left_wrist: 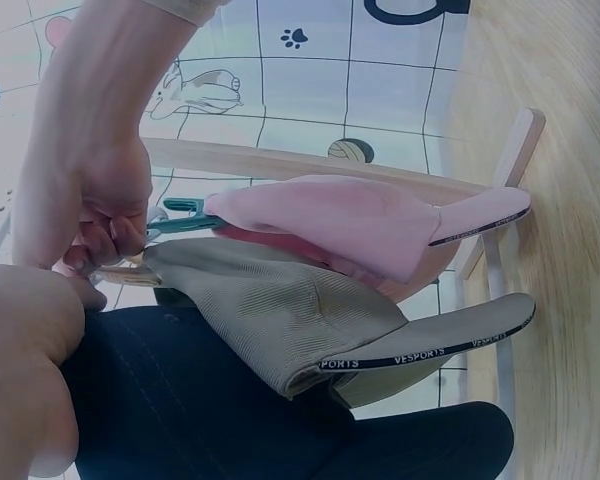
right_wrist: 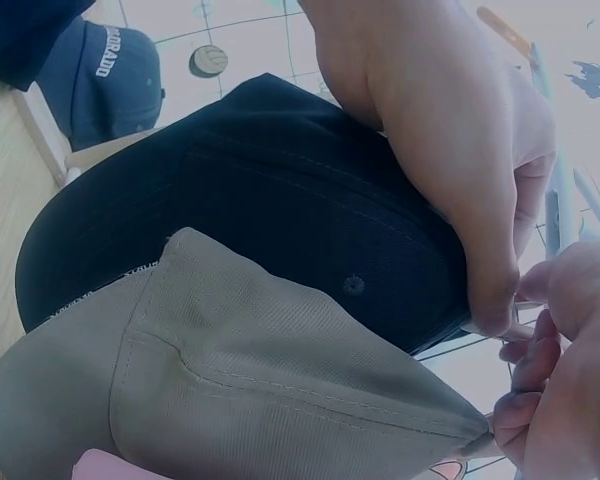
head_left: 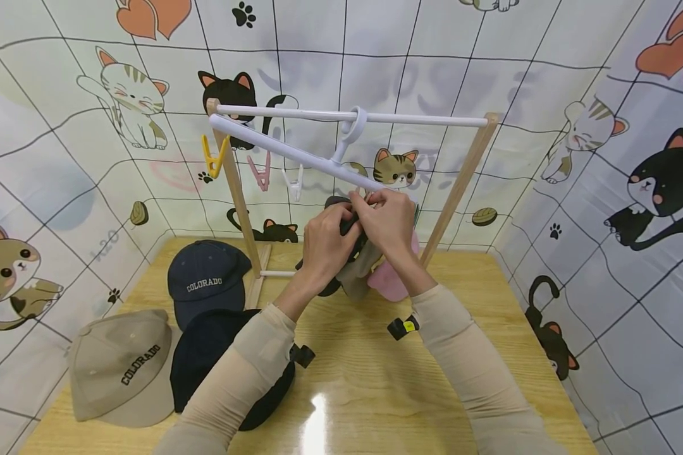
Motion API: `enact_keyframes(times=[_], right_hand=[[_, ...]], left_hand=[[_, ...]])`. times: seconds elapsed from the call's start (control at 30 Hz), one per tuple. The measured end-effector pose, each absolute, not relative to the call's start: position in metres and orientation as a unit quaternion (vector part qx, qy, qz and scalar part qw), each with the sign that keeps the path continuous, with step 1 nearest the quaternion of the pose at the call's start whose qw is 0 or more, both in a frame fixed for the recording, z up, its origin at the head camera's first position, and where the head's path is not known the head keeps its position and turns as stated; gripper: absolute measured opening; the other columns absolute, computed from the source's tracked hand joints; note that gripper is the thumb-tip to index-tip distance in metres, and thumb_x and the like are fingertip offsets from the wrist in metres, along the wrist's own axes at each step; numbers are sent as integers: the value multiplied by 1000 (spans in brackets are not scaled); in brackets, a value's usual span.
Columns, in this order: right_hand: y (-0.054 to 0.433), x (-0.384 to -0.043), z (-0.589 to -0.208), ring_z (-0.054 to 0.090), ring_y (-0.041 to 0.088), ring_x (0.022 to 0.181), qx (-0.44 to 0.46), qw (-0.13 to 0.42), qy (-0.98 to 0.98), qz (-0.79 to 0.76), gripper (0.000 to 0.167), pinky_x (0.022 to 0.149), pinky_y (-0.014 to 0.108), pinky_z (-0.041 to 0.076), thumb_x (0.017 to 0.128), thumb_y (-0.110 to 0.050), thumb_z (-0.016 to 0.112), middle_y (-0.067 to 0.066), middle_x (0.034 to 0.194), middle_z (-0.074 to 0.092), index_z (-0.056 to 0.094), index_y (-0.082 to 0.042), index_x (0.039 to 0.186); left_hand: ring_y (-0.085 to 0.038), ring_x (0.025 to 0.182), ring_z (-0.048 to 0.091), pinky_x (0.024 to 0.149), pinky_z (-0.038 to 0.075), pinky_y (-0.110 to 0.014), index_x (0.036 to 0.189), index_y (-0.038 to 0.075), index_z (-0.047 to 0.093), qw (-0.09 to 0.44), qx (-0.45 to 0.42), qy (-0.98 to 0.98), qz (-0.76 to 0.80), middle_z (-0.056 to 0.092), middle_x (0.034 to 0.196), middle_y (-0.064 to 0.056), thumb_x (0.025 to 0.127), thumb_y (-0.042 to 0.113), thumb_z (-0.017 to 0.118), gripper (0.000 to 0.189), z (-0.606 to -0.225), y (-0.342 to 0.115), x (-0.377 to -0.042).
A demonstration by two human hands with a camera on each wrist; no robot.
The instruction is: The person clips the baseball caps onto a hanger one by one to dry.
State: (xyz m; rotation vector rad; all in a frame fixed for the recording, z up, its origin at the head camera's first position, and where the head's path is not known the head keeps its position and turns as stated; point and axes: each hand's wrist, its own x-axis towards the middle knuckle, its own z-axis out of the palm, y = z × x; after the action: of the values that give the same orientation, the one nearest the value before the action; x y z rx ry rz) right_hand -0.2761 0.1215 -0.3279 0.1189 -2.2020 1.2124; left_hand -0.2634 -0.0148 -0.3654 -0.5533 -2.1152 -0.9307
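Observation:
Below the low right end of a tilted white hanger [head_left: 296, 151], both hands work close together. My left hand [head_left: 327, 243] grips a dark navy cap [right_wrist: 280, 220] near its crown, thumb on the cloth. My right hand [head_left: 387, 221] meets it at the cap's top edge and pinches what looks like a pale clip [right_wrist: 520, 330], mostly hidden by fingers. Next to the dark cap hangs a grey-beige cap [left_wrist: 280, 310], with a pale clip [left_wrist: 130, 274] at its top. Beyond it a pink cap [left_wrist: 330, 215] hangs from a green clip [left_wrist: 180, 218].
A wooden rack [head_left: 458, 189] with a white bar [head_left: 421, 119] holds the hanger. Yellow [head_left: 214, 157], pink [head_left: 260, 170] and white clips [head_left: 293, 183] hang at its left. On the table [head_left: 364, 392] lie a navy cap [head_left: 205, 278], a beige cap [head_left: 119, 366] and a black cap [head_left: 205, 354].

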Motion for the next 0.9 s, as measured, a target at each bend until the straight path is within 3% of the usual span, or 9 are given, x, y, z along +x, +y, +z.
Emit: enact_keyframes(times=[0.43, 0.9], right_hand=[[132, -273, -331, 54, 14, 53, 96, 290, -839, 451, 32, 52, 28, 37, 104, -37, 77, 3, 64, 66, 85, -7, 98], [136, -269, -333, 53, 17, 52, 135, 263, -844, 447, 29, 51, 29, 35, 108, -30, 71, 7, 67, 69, 86, -5, 115]], left_hand=[[-35, 93, 83, 82, 67, -49, 108, 1, 83, 371, -233, -815, -379, 86, 107, -17, 106, 17, 77, 17, -370, -21, -265], [-39, 100, 85, 87, 69, -51, 125, -3, 82, 341, -232, -820, -398, 86, 117, -23, 106, 12, 72, 26, -377, -30, -266]])
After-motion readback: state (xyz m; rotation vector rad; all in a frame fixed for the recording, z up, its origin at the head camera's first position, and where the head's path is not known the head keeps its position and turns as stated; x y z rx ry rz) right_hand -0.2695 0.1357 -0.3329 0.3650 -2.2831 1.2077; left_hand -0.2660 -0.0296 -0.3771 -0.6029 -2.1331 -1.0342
